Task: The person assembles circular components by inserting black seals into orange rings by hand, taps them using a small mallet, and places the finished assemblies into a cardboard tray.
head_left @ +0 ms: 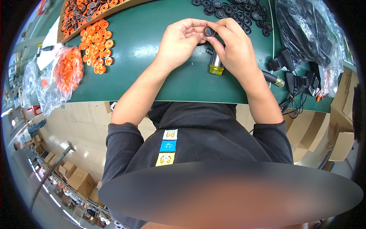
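My left hand (178, 42) and my right hand (235, 47) meet above the green table, near its far side. Between their fingertips is a small round black cap with an orange edge (209, 31). Both hands pinch it, the thumbs on the near side. Beneath my right hand lies a metal cylinder with a yellow-green end (216, 68), partly covered by the hand. To the left is a heap of orange round caps (97, 47). Loose black round caps (236, 13) lie beyond my right hand.
A cardboard tray (103, 15) of assembled-looking orange and black caps stands far left, with a plastic bag of orange parts (68, 70) nearer. At right are a large bag of black parts (305, 34), a black cylindrical tool (272, 79), cables (295, 101) and cardboard boxes (343, 99).
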Motion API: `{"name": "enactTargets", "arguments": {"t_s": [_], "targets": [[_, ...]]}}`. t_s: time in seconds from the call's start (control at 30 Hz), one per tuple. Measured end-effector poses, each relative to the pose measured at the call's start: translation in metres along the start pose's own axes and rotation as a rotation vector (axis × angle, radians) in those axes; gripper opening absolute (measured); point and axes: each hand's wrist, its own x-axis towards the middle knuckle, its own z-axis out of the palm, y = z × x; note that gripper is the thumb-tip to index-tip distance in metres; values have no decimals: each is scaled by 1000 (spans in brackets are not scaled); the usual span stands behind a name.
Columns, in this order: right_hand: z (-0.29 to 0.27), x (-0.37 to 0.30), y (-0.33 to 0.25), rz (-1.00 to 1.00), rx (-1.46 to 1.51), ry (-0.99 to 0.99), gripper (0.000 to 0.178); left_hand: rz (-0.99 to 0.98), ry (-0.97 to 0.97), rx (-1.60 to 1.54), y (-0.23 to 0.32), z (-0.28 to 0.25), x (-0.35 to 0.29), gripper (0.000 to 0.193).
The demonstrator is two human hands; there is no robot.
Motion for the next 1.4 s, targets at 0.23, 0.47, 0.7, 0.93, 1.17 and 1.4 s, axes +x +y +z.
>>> {"name": "enactTargets", "arguments": {"t_s": [0.23,0.47,0.7,0.93,1.17,1.4], "targets": [[0,1,0,-2,4,17,32,-23,34,-33,3,1,-1,30],[1,1,9,12,95,7,33,24,45,-114,1,4,0,26],[2,3,12,367,621,-17,27,234,80,199,12,6,-8,25],[4,-1,15,424,661,-19,25,218,78,80,15,5,-9,23],[4,-2,10,537,796,-38,24,145,69,110,17,4,-9,23],[6,0,8,602,818,-33,24,101,66,55,16,2,-5,24]]}}
